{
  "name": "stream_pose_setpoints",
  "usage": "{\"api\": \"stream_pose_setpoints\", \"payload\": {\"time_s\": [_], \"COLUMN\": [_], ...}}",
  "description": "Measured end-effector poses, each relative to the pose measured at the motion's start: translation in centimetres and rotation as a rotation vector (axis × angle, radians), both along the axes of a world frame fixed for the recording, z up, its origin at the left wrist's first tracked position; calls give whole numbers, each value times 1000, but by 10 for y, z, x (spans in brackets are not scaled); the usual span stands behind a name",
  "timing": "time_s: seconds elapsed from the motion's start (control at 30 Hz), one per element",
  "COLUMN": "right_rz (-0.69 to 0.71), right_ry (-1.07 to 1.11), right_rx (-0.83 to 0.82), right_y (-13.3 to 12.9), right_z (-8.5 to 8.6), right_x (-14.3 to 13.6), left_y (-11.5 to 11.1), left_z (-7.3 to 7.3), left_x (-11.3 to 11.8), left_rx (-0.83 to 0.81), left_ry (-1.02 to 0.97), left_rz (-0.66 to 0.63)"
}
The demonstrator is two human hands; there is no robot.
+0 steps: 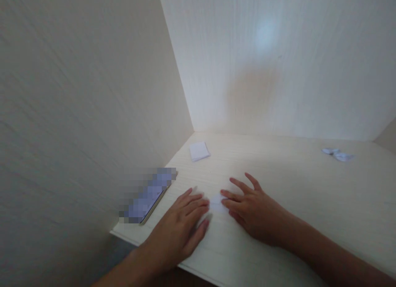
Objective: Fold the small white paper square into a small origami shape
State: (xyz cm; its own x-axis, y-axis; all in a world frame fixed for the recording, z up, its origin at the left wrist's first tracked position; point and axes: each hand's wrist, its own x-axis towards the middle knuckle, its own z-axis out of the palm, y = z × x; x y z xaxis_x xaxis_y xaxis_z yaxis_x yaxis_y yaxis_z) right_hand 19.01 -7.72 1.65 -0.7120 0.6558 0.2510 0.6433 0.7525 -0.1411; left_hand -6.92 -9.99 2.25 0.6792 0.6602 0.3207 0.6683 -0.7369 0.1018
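A small piece of white paper [217, 202] lies flat on the pale table, between my two hands and partly under their fingertips. My left hand [182, 223] comes in from the lower left, fingers stretched out, its tips at the paper's left edge. From the right reaches my right hand [247, 206], its fingers spread, with some fingertips on the paper's right side. Both palms face down. The folds of the paper, if any, are too blurred to make out.
A stack of white paper squares [199, 151] lies near the back left corner. Folded white paper pieces [338, 154] sit at the far right. A phone-like device [151, 200] with a blurred-out screen leans by the left wall [93, 93]. The table's front edge [198, 273] is below.
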Motion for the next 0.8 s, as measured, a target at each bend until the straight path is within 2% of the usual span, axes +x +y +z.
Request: {"api": "stream_pose_setpoints", "payload": {"time_s": [0.13, 0.23, 0.4, 0.53, 0.67, 0.8], "right_rz": [-26, -79, -134, -187, -201, -218], "right_ry": [23, 44, 199, 338, 376, 372], "right_rx": [-37, -66, -136, -199, -236, -315], "right_y": [7, 14, 23, 26, 26, 25], "right_z": [-2, -6, -8, -9, -11, -8], "right_x": [9, 18, 26, 23, 16, 11], "left_y": [24, 28, 16, -1, -16, -21], "left_z": [8, 8, 3, 5, 11, 12], "left_x": [19, 24, 24, 30, 39, 42], "left_rx": [-83, -125, -133, -145, -186, -189], "left_ry": [-58, -60, -61, -13, 27, 22], "left_rz": [-63, -120, -175, -153, -140, -141]}}
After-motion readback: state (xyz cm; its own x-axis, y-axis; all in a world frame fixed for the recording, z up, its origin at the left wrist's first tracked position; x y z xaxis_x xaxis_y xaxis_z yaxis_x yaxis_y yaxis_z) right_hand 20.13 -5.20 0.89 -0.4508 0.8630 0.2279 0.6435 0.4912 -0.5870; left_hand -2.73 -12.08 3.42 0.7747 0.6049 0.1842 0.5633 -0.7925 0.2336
